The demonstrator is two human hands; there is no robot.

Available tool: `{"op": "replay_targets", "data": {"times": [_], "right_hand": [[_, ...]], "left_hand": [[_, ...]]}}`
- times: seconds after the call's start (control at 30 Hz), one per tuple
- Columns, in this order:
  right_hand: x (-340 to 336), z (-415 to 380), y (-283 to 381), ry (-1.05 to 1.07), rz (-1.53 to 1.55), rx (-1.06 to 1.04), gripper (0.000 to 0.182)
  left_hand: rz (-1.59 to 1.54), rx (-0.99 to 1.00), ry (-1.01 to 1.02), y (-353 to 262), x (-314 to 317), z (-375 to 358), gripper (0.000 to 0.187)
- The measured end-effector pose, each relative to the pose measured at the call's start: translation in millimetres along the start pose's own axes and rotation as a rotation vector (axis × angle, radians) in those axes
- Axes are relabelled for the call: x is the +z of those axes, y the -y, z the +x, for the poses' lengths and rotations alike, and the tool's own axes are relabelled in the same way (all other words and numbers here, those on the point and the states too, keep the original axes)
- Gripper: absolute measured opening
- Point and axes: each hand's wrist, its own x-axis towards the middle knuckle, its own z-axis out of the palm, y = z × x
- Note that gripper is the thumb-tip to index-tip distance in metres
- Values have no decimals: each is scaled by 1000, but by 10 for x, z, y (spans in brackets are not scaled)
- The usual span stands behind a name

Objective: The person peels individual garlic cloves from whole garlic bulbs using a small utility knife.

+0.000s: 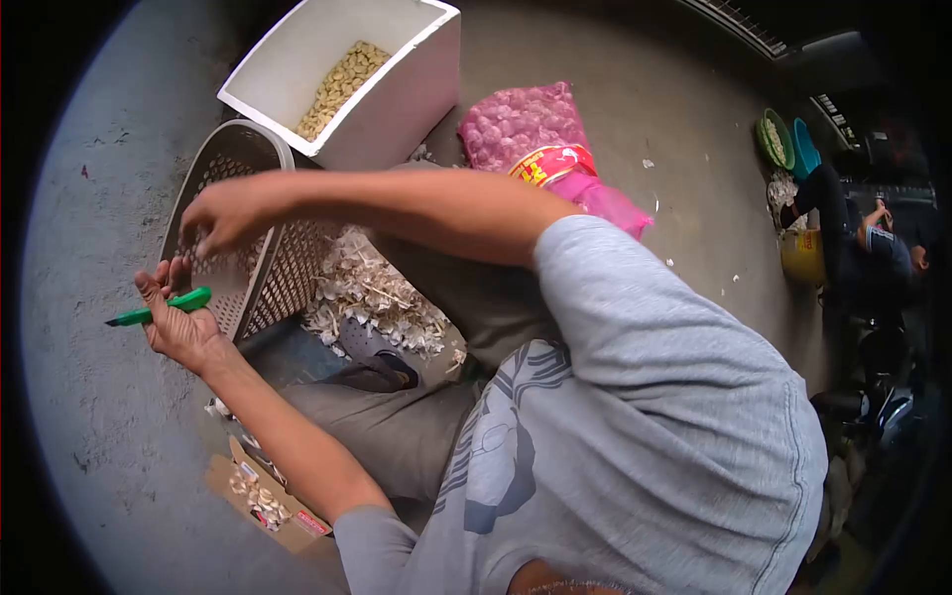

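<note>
My left hand (183, 325) is palm up, its fingers curled round a small knife (178, 305) with a green handle and a dark blade pointing left. Just above it, my right hand (233, 213) is bent over with its fingers drawn together, slightly blurred. Something small and pale shows at the right fingertips, but I cannot tell what it is. Both hands are at the open side of a grey-white perforated plastic basket (288, 268), and the right one overlaps its rim. A heap of garlic skins (377, 288) lies beside the basket near my shoe.
A white foam box (397, 109) holds peeled cloves (347, 84). Near it lies a pink mesh bag of garlic (526, 124). Garlic pieces rest on flattened cardboard (258, 501) by my left elbow. Far right, another person (883, 238) sits near green (775, 139) and blue basins (805, 149).
</note>
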Motion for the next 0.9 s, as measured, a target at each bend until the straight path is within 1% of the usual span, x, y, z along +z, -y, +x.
{"op": "replay_targets", "data": {"times": [0.03, 0.07, 0.1, 0.13, 0.17, 0.2, 0.23, 0.27, 0.3, 0.33, 0.4, 0.47, 0.5, 0.53, 0.6, 0.63, 0.67, 0.77, 0.9], "right_hand": [[-285, -361, 148, -3, -114, 74, 29], [-486, -706, 50, -47, -55, 101, 28], [-739, -1160, 39, -85, -71, 155, 26], [-969, -1678, 100, -107, -74, 342, 24], [-1147, -2235, 144, -111, 8, 562, 25], [-1247, -2875, 44, -157, 100, 633, 23], [-1285, -3547, -22, -112, 102, 739, 22], [-1218, -4233, -31, -127, 236, 970, 21], [-1104, -4865, -10, -156, 382, 1141, 20], [-926, -5463, 24, -222, 449, 1324, 17], [-440, -6374, 12, -544, 487, 1578, 16], [82, -6950, -206, -958, 495, 1732, 15], [201, -6964, -300, -992, 492, 1707, 14], [198, -6782, -426, -1024, 482, 1672, 14], [43, -6386, -562, -663, 178, 1495, 14], [-28, -6206, -708, -543, 5, 1402, 14], [-74, -6079, -880, -487, -131, 1338, 15], [-190, -5944, -1405, -475, -353, 1280, 16], [-254, -6037, -1669, -502, -384, 1284, 17]], "left_hand": [[29, 2, -40, -23, 35, -33, 32], [29, -1, 30, -27, -10, -32, 33], [28, -5, 99, -32, -83, -1, 34], [30, -10, 169, -31, -124, 6, 34], [57, -22, 181, -25, -113, -18, 35], [99, -38, 201, 21, -132, -20, 37], [141, -50, 220, 83, -165, 0, 38], [186, -60, 240, 129, -162, 24, 40], [232, -101, 255, 145, -144, 19, 43], [225, -136, 257, 162, -124, -9, 43], [208, -198, 269, 205, -58, -39, 43], [238, -237, 298, 300, -2, -57, 39], [246, -255, 298, 329, 1, -62, 38], [245, -264, 295, 347, 20, -49, 37], [272, -268, 309, 386, 20, -12, 36], [288, -279, 313, 404, -17, -6, 36], [295, -278, 315, 409, -43, -3, 36], [302, -270, 318, 426, -77, 44, 36], [351, -284, 340, 374, -167, 42, 38]]}}
